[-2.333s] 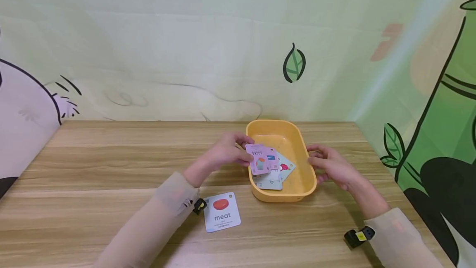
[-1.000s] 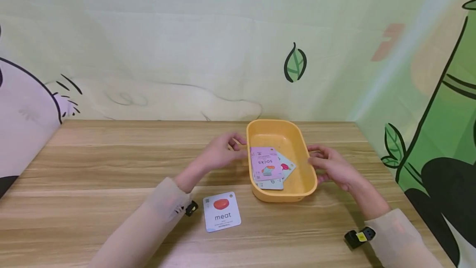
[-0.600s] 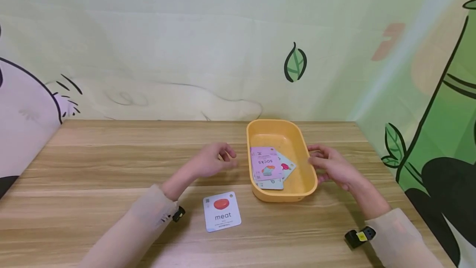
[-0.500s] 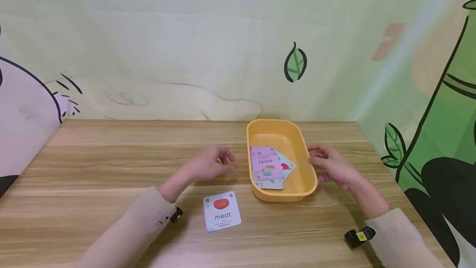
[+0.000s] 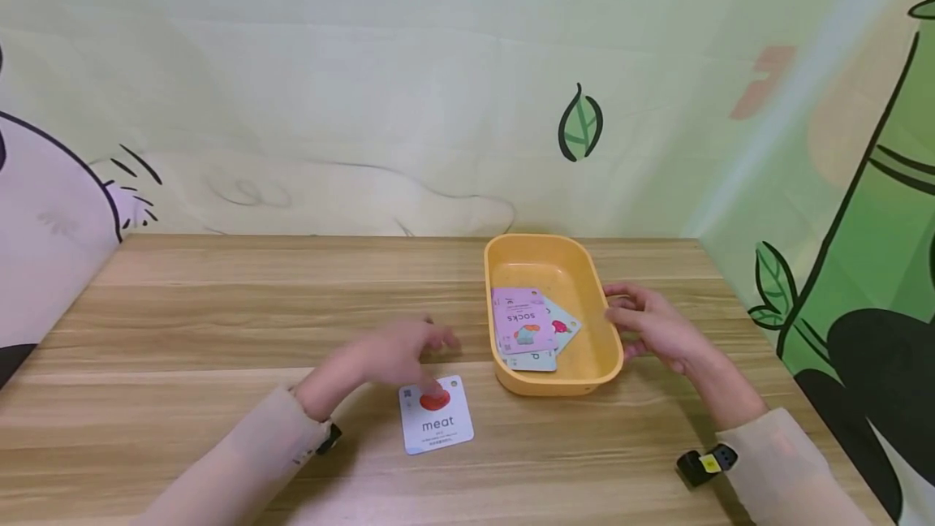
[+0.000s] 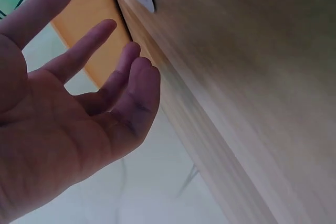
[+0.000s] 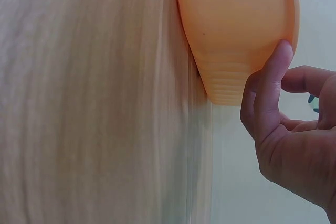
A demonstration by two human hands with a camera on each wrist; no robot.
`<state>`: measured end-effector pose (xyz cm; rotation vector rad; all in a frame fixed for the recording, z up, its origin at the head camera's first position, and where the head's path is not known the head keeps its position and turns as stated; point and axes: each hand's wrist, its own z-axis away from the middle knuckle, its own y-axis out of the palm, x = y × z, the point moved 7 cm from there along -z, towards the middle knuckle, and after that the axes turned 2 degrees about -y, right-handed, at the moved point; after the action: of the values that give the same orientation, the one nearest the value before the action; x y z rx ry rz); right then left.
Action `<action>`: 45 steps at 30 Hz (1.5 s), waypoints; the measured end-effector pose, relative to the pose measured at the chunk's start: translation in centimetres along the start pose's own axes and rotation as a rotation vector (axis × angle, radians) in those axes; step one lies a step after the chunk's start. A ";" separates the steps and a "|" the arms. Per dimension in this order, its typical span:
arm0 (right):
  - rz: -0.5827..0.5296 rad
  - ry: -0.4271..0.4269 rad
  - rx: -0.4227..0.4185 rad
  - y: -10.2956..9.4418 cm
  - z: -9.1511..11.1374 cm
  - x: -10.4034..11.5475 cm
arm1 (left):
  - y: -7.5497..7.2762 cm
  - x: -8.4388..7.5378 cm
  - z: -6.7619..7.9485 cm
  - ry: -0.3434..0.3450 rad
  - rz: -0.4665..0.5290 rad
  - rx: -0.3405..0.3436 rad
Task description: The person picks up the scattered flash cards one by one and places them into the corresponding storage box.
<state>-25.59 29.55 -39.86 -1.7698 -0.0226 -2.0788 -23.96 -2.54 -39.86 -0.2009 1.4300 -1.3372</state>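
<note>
My left hand (image 5: 398, 351) hovers over the near edge of a white flashcard (image 5: 437, 427) printed "meat", its thumb above the red picture; whether it touches the card cannot be told. In the left wrist view the left hand (image 6: 79, 98) has spread, loosely bent fingers and holds nothing. To the right stands a yellow plastic basket (image 5: 595, 360). Inside lie several overlapping flashcards, a pink "socks" card (image 5: 523, 323) on top. My right hand (image 5: 653, 327) rests relaxed fingers against the basket's right outer side; in the right wrist view a fingertip (image 7: 283, 51) meets the wall near the rim.
A wood-grain table (image 5: 219, 307) bears everything, its far edge against a printed cloth backdrop (image 5: 329, 88). The basket stands near that far edge. A black wrist camera (image 5: 704, 465) sits at the right sleeve.
My left hand let go of the pink socks card, which now lies flat in the basket. It then moved left and down to the meat card. My right hand stayed at the basket.
</note>
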 end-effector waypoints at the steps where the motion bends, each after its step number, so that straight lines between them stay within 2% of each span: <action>1: 0.000 0.000 0.000 0.0 0.0 0.0 | 0.1 0.0 0.1 -0.009 -0.013 0.006; 8: 0.003 0.001 -0.004 0.0 0.0 -0.1 | 0.8 -0.1 0.9 0.007 -0.105 0.006; 14: 0.002 0.006 -0.006 0.0 -0.1 -0.1 | 1.7 -0.6 1.1 0.028 -0.210 0.038; 19: 0.006 0.007 -0.008 0.0 -0.1 -0.1 | 2.0 -0.7 1.3 0.046 -0.259 0.025; 36: 0.000 0.000 -0.005 0.0 0.0 -0.1 | 1.8 -0.8 1.6 0.091 -0.179 -0.014; 45: 0.002 0.003 -0.004 0.0 -0.1 -0.2 | 1.7 -0.5 1.6 0.067 -0.125 -0.031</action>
<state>-25.67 29.62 -40.03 -1.7683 -0.0160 -2.0813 -21.66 -2.53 -40.55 -0.2727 1.5156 -1.4355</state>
